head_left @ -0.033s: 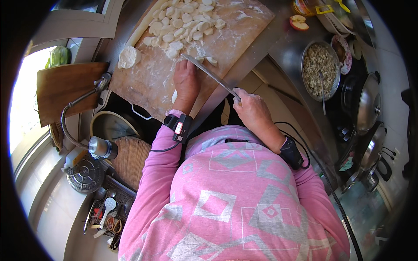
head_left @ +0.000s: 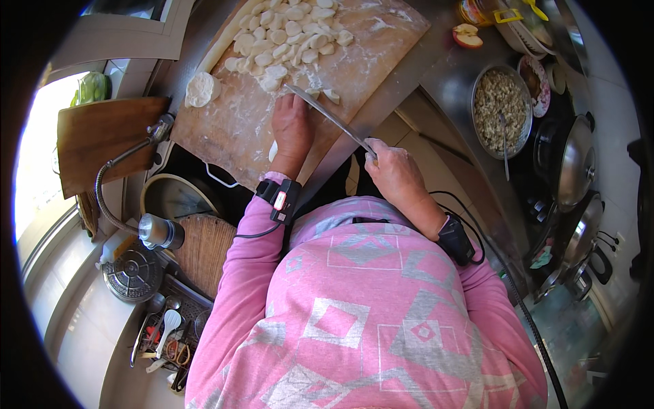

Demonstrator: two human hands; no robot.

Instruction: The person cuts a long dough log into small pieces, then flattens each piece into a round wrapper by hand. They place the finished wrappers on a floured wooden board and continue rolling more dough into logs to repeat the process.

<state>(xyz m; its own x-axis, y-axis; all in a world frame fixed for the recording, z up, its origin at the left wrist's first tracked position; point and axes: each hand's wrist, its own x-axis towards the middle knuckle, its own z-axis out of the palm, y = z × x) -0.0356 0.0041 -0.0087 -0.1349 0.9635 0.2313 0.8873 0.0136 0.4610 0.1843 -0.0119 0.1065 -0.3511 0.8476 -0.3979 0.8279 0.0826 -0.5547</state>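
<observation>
My right hand [head_left: 397, 176], dusted with flour, is closed round the handle of a kitchen knife [head_left: 330, 118]. The blade slants up and left, its tip just beyond my left fingertips. Curled on the wooden board, my left hand [head_left: 293, 126] lies over a dough rope [head_left: 273, 150]; only a short white end shows by the wrist, and the rest is hidden. Beside the blade lie a few cut dough pieces [head_left: 332, 96]. A big heap of flattened dough pieces [head_left: 286, 34] covers the far part of the floured board [head_left: 225, 129].
A long dough strip [head_left: 221, 48] lies along the board's left side, near a round dough lump [head_left: 202, 90]. To the right stand a metal bowl of filling [head_left: 503, 112] with a spoon, a cut apple [head_left: 467, 36] and lidded pans [head_left: 577, 163]. A tap hose [head_left: 102, 184] arches at left.
</observation>
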